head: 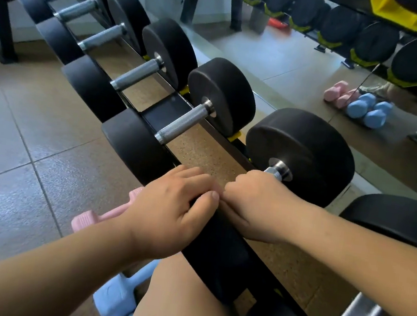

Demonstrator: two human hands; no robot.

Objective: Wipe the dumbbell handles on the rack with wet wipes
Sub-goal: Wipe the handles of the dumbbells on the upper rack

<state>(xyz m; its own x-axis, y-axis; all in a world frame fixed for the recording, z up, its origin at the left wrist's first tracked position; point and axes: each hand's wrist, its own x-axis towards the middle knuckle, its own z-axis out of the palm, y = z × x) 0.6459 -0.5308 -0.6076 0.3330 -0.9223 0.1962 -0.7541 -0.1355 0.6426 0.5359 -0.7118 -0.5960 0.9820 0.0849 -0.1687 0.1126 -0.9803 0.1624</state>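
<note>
Our right hand (254, 202) was wrapped in a tight fist around the handle (274, 172) of a dumbbell lying across the rack (160, 116), so that only a short stub of knurled, silvery steel and its polished collar showed past the knuckles. That stub ran into the far head (306, 153), a thick, matte black drum with rounded edges. Whether anything lay between palm and metal we could not tell. Our left hand (170, 210) sat just beside the right, its fingers curled over the rim of the near head (217, 250) and its thumb pressed against the smooth rubbery face. The next handle (184, 124) up the row was bare, a cross-hatched grey cylinder. Beneath the bars lay a speckled, cork-like panel (203, 147) between the black rails. On the mottled brown floor tiles (22, 136) below our forearms lay a ribbed pink dumbbell (102, 217) and a faceted pale blue dumbbell (115, 300).
</note>
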